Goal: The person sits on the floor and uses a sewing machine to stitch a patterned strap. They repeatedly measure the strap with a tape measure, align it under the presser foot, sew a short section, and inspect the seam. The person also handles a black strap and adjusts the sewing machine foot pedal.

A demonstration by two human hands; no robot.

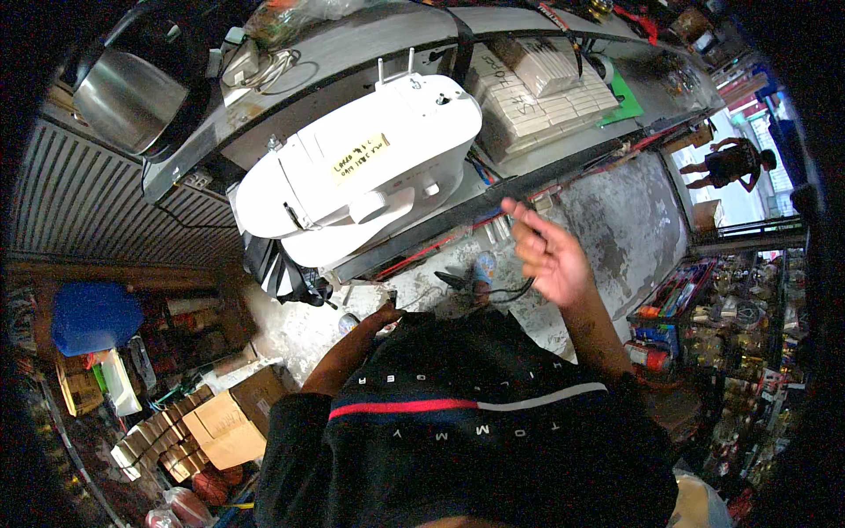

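Observation:
A white sewing machine (352, 172) stands on the narrow worktable, a handwritten yellow note stuck to its top. To its right, above the floor, my right hand (553, 260) is raised with the forefinger stretched out and the other fingers curled. A black cable (509, 292) loops down from that hand and seems held in it. My left hand (384, 315) is low in front of the machine, close to my body. Its fingers look bunched around something small and dark, which I cannot make out.
Stacked pale boxes (537, 97) fill the table's right part. A steel kettle (132, 97) stands far left, beside a coiled white cord (273, 70). Cartons (229, 427) lie lower left; crowded goods racks (731, 326) line the right. Another person (738, 163) stands by the doorway.

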